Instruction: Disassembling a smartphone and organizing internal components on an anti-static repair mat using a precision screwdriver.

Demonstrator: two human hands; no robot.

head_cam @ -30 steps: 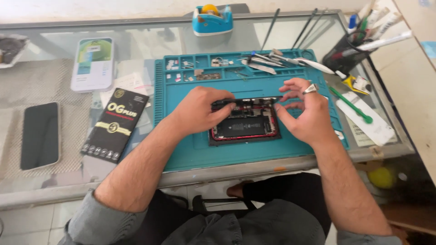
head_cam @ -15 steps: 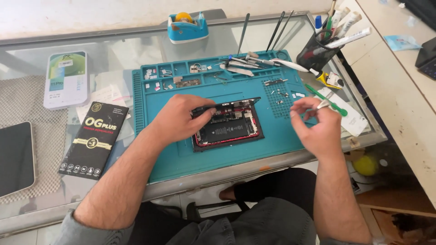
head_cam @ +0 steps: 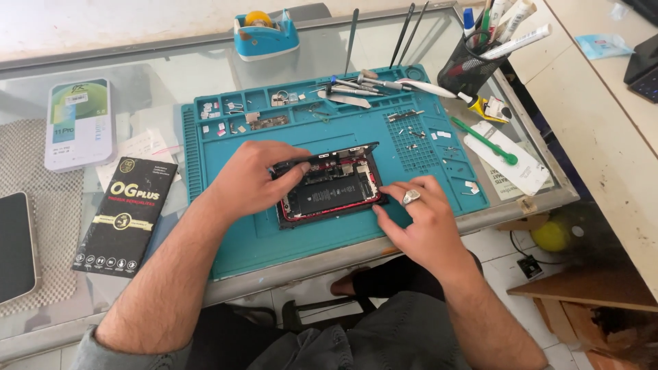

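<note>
An opened red phone (head_cam: pixel 334 192) with its insides showing lies on a teal repair mat (head_cam: pixel 240 236) on a glass table. My left hand (head_cam: pixel 255 177) rests on the phone's left end, fingers and thumb gripping its upper left corner. My right hand (head_cam: pixel 423 219), with a ring on one finger, lies on the mat with its fingertips touching the phone's lower right corner. Nothing else shows in either hand.
Small screws and parts fill the mat's tray cells (head_cam: pixel 247 113). Tweezers and tools (head_cam: pixel 373 85) lie at its top. A black mesh pen cup (head_cam: pixel 473 65), a green pry tool (head_cam: pixel 486 140), a tape dispenser (head_cam: pixel 264 31), a black box (head_cam: pixel 127 212), a white box (head_cam: pixel 79 123) and a dark phone (head_cam: pixel 15 247) surround it.
My right hand came down from the mat's right side to the phone's lower right corner. My left hand stays on the phone's left end. The camera view shifted.
</note>
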